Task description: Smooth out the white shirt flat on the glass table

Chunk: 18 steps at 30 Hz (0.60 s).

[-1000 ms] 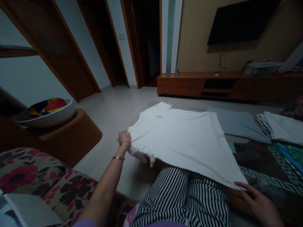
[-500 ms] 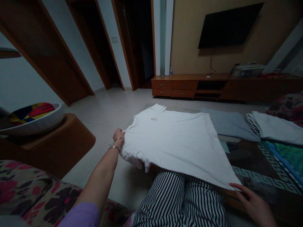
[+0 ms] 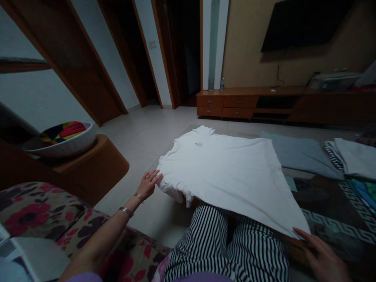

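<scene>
A white T-shirt [image 3: 229,168] with a small chest print lies spread on the glass-topped table [image 3: 320,219], its neck end to the left. My left hand [image 3: 148,184] has its fingers stretched out, the tips touching the shirt's left edge by the collar. At the near right corner of the hem, my right hand [image 3: 323,250] pinches the cloth between thumb and fingers. The shirt's near side hangs over the table edge, just above my striped trousers [image 3: 211,239].
A folded grey garment [image 3: 302,154], a folded white garment [image 3: 357,154] and a blue-green cloth [image 3: 364,192] lie to the right. On the left, a white bowl [image 3: 67,145] stands on a brown armrest [image 3: 113,160] beside the floral sofa [image 3: 32,211]. A TV cabinet [image 3: 237,105] lines the far wall.
My left hand has loosened its grip on the collar edge and its fingers are now extended. The right hand still holds the hem corner. The view has turned slightly left.
</scene>
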Motion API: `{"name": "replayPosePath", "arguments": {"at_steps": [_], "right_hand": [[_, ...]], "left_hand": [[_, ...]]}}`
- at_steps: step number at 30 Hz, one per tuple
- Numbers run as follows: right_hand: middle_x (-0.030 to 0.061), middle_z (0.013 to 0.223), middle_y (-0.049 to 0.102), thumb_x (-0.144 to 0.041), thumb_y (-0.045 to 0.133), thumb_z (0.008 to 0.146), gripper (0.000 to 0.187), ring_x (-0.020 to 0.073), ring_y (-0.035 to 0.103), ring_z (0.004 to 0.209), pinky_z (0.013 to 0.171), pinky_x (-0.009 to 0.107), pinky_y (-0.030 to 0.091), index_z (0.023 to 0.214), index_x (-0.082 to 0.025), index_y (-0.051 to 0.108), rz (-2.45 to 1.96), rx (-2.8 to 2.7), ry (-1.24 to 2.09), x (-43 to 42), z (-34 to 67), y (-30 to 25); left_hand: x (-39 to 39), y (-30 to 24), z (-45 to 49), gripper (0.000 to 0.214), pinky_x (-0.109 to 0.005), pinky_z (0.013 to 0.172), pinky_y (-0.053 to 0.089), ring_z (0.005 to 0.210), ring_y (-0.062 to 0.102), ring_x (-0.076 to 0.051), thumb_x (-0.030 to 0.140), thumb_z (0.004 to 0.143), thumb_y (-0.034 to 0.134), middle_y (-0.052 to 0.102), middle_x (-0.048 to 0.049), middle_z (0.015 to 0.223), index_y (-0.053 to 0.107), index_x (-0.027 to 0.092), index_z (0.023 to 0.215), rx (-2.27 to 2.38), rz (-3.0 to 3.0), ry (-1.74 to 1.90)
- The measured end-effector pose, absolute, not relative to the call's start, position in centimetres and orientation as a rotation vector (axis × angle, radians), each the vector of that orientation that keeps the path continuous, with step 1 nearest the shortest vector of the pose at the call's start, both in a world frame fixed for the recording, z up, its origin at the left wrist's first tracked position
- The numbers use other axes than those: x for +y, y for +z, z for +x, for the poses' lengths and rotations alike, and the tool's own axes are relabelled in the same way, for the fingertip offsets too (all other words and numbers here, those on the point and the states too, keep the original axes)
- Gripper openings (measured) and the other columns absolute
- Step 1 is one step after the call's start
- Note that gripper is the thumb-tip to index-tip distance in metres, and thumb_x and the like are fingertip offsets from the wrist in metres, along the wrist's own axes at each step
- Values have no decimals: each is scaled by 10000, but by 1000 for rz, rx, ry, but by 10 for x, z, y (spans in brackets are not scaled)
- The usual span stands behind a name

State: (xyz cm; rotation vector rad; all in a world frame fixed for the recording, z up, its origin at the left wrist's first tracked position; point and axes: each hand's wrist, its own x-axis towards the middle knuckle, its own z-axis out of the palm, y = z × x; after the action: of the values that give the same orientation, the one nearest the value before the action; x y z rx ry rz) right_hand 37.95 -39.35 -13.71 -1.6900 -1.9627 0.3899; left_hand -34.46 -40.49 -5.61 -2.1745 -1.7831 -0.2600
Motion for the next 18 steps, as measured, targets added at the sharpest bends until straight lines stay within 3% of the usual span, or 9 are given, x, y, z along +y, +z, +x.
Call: {"name": "replayPosePath", "arguments": {"at_steps": [4,10,18], "right_hand": [[98,1136,668,-321,431,789,452,274,643,1019,813,379,530,1148,-190,671,-1678,-1944,331,-398,372,-129],[76,1110,694,-390,475,843,381,241,668,978,844,340,535,1101,-208,688,-1617,-1848,304,-402,364,-118],[89,1077,690,-428,491,898,345,237,650,973,870,363,519,1038,-204,714,-1545,-1856,183,-396,365,-101]], "left_hand": [[-404,-68,-327,583,-471,1123,228,1391,335,-238,10,858,346,447,-80,1459,525,228,1369,-1720,-2209,-203],[-395,-72,-319,524,-440,1110,292,1329,442,-209,89,878,320,516,-85,1398,562,193,1331,-1736,-2321,-381],[-398,-27,-322,469,-353,1025,437,1209,560,-201,223,878,354,611,-66,1295,636,198,1251,-1943,-2478,-519]]}}
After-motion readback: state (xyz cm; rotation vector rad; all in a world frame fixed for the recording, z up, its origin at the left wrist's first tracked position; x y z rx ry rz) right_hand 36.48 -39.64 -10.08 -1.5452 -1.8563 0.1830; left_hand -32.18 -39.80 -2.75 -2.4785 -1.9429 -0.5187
